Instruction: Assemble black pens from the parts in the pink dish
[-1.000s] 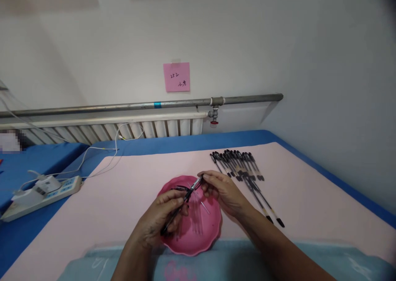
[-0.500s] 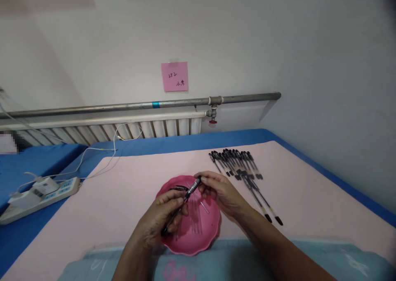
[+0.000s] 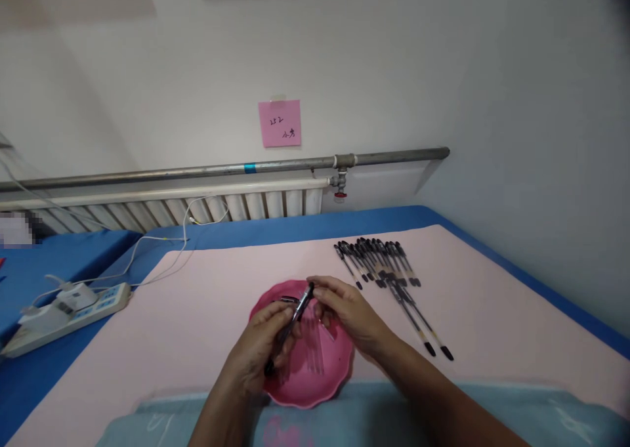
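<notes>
My left hand [image 3: 260, 352] grips the barrel of a black pen [image 3: 291, 322] held slanted over a pink dish [image 3: 339, 368]. My right hand [image 3: 344, 312] pinches the pen's upper end with thumb and fingers. Thin clear refills [image 3: 315, 352] lie in the dish, and a black pen part [image 3: 288, 298] rests near its far rim. Both hands hover just above the dish.
A row of several black pens [image 3: 377, 261] lies on the pink mat [image 3: 197, 302] to the right, with two more pens [image 3: 418, 322] nearer me. A white power strip [image 3: 66, 309] with cables sits at the left. A light blue cloth [image 3: 394, 414] covers the near edge. A radiator and pipe run along the wall.
My right hand has slid a little left along the pen's top end, and the pen now stands steeper. The left hand stays in place over the dish.
</notes>
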{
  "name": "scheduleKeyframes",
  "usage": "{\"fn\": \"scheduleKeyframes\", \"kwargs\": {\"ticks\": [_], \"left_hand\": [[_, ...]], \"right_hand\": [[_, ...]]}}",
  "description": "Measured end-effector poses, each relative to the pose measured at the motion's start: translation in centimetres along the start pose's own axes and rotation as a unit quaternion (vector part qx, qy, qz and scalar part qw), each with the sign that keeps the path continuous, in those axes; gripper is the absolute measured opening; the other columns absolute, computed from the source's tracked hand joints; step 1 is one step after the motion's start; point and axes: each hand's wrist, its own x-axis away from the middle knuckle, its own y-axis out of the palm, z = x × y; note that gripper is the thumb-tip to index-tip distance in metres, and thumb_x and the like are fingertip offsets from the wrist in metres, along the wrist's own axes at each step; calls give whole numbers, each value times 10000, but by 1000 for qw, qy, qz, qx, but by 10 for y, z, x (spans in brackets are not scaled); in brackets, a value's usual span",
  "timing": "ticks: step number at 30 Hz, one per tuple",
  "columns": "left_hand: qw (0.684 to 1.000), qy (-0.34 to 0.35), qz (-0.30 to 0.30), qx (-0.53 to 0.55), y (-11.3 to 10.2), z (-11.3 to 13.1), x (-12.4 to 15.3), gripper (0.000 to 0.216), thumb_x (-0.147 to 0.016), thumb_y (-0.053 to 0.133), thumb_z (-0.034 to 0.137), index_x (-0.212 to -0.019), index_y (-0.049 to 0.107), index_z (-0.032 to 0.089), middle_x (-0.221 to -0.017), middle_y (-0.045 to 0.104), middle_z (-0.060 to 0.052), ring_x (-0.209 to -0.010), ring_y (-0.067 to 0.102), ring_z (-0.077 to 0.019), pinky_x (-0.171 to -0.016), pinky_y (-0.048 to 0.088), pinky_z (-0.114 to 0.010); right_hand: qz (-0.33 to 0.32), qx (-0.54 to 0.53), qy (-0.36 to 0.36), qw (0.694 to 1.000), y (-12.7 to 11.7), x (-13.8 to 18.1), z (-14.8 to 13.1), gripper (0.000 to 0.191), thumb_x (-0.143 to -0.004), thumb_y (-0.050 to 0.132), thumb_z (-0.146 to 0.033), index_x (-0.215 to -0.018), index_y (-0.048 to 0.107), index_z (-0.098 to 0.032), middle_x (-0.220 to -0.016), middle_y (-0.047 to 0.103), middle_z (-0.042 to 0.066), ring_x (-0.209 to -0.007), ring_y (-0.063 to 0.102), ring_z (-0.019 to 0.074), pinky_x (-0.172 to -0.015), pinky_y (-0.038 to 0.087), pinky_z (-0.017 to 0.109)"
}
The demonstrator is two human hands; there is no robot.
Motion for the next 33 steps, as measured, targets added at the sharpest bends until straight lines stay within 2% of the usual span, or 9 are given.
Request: {"fn": "scheduleKeyframes", "kwargs": {"ticks": [3,6,9,14,19,23,26,29,33], "left_hand": [[998,54,34,22,2,-1,-3,268,-665,699,325,-837,615,137,-564,596,23,-371,447,-37,-359,326,-145],[988,94,91,77,7,-4,-6,309,-608,749,296,-845,629,139,-656,663,-11,-537,589,-91,-519,467,-181],[973,125,134,137,16,-10,-9,341,-571,773,274,-860,634,156,-709,689,-15,-637,640,-132,-594,508,-217],[967,133,142,167,35,-21,-6,345,-562,775,293,-854,665,147,-776,706,-39,-703,663,-171,-607,522,-240],[972,114,112,170,43,-23,-1,377,-528,799,296,-858,680,158,-871,716,-68,-809,657,-180,-700,522,-250],[979,123,93,130,38,-24,-1,338,-587,769,315,-879,678,171,-850,712,-63,-792,650,-168,-713,514,-259],[982,138,86,96,30,-24,-1,328,-638,736,319,-929,662,185,-867,705,-45,-775,646,-145,-713,509,-245],[978,159,115,67,18,-22,4,317,-670,708,295,-958,638,184,-825,703,-33,-748,648,-132,-690,511,-234],[961,196,175,82,-2,-15,18,307,-655,702,229,-943,611,171,-746,685,-9,-630,628,-98,-619,509,-218]], "right_hand": [[16,48,-15,999,9,7,-2,135,-741,611,-275,-856,633,-207,-508,539,-49,-390,426,86,-375,325,213],[-27,98,-26,995,23,19,0,48,-722,601,-188,-682,628,-187,-630,617,-14,-559,551,117,-527,436,225],[-43,177,-75,980,38,29,6,80,-712,574,-137,-741,626,-190,-752,646,-6,-700,591,136,-629,459,233],[2,193,-66,979,44,37,5,138,-733,489,-135,-778,605,-195,-673,617,-17,-592,585,125,-536,470,214],[102,314,-60,942,-12,59,-5,149,-802,449,-253,-777,592,-219,-660,633,18,-589,598,180,-527,472,268],[216,459,-65,859,-93,87,-14,179,-803,432,-289,-788,605,-243,-833,653,72,-810,599,268,-716,438,367],[257,547,-35,796,-133,104,-14,217,-773,415,-239,-712,617,-186,-758,641,108,-773,605,285,-720,418,392],[261,598,-12,758,-143,111,-9,240,-782,406,-219,-714,633,-182,-765,666,106,-745,621,259,-682,424,342],[240,627,-3,741,-137,108,-4,257,-822,394,-238,-800,648,-212,-869,694,98,-806,632,234,-688,426,296]]}}
